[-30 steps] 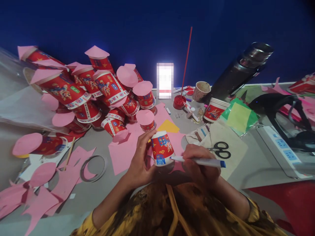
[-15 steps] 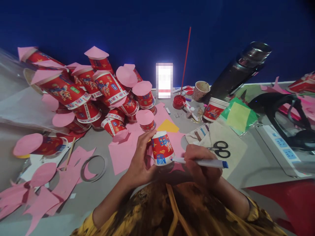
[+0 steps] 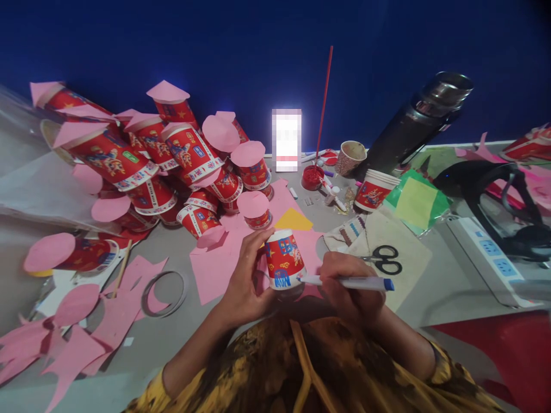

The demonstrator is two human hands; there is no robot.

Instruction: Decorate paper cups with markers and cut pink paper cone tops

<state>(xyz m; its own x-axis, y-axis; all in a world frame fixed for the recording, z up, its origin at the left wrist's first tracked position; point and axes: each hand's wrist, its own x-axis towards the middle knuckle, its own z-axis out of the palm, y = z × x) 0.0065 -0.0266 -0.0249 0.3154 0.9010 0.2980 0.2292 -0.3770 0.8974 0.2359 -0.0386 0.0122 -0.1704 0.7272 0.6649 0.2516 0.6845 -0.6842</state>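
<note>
My left hand [image 3: 247, 281] is closed round the left side of a red paper cup [image 3: 284, 255], with fingers at its top and thumb near its base. The cup has a white band low down with blue strokes on it. In my right hand [image 3: 353, 281] is a marker [image 3: 365, 283] with a white barrel and a blue end, lying almost level. Its tip meets the right part of the cup's white band, touching or very close. Under the cup lies pink paper [image 3: 210, 278]. Black-handled scissors [image 3: 386, 259] rest on cloth just beyond my right hand.
Red cups with pink paper caps [image 3: 189, 152] are piled at the back left. A tape roll [image 3: 163, 293] and pink scraps [image 3: 77, 304] lie on the left. Rightward stand stacked cups [image 3: 374, 189], a dark flask [image 3: 413, 126], a small red pot [image 3: 313, 178] and a power strip [image 3: 488, 258].
More blue strokes show on the cup's white band. The marker and right hand have shifted slightly left, and the marker's back end sits a little higher.
</note>
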